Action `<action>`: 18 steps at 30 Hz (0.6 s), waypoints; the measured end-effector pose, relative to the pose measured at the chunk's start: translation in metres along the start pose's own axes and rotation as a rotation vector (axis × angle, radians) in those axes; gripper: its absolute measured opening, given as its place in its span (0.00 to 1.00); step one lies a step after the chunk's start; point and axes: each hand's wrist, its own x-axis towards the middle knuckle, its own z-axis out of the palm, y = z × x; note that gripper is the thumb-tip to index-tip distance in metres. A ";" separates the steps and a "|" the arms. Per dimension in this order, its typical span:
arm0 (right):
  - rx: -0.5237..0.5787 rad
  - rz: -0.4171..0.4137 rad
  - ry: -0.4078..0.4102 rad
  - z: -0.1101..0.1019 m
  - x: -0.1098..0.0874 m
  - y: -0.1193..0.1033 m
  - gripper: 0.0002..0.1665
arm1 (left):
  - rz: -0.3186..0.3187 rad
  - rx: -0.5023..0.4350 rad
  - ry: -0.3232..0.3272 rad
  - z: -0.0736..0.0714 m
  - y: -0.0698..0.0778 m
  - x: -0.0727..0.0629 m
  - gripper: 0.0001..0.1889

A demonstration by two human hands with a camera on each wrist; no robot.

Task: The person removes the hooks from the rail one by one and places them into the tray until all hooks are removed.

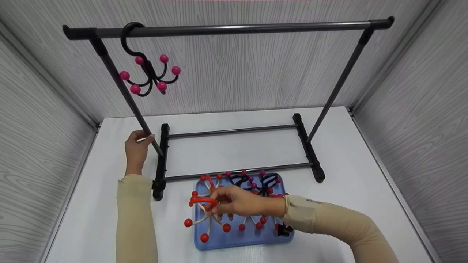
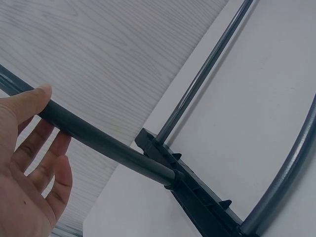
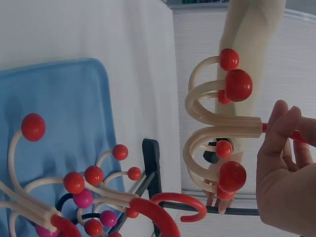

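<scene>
A grey garment rack [image 1: 237, 28] stands on the white table. My left hand [image 1: 137, 149] holds the lower part of its left post [image 2: 94, 140], thumb on one side and fingers on the other. My right hand [image 1: 241, 201] pinches the red hook end of a claw hanger [image 3: 237, 127], whose cream arms end in red balls. In the head view that hanger is over the left side of a blue tray [image 1: 234, 239]. A black claw hanger [image 1: 149, 69] with pink balls hangs by its hook near the left end of the top bar.
More red-balled cream hangers [image 3: 113, 195] and black hangers with pink balls [image 1: 268, 180] lie heaped on the tray, just in front of the rack's front lower bar [image 1: 237, 172]. Pale wood-grain panels [image 1: 226, 80] enclose the table at the back and sides.
</scene>
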 end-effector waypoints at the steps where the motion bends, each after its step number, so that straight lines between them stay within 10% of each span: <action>1: 0.002 0.000 -0.001 0.001 0.001 0.004 0.12 | 0.001 0.001 -0.001 0.000 0.000 0.000 0.18; 18: 0.113 0.160 0.112 0.016 0.009 0.059 0.10 | -0.018 0.001 0.000 0.000 0.001 0.002 0.19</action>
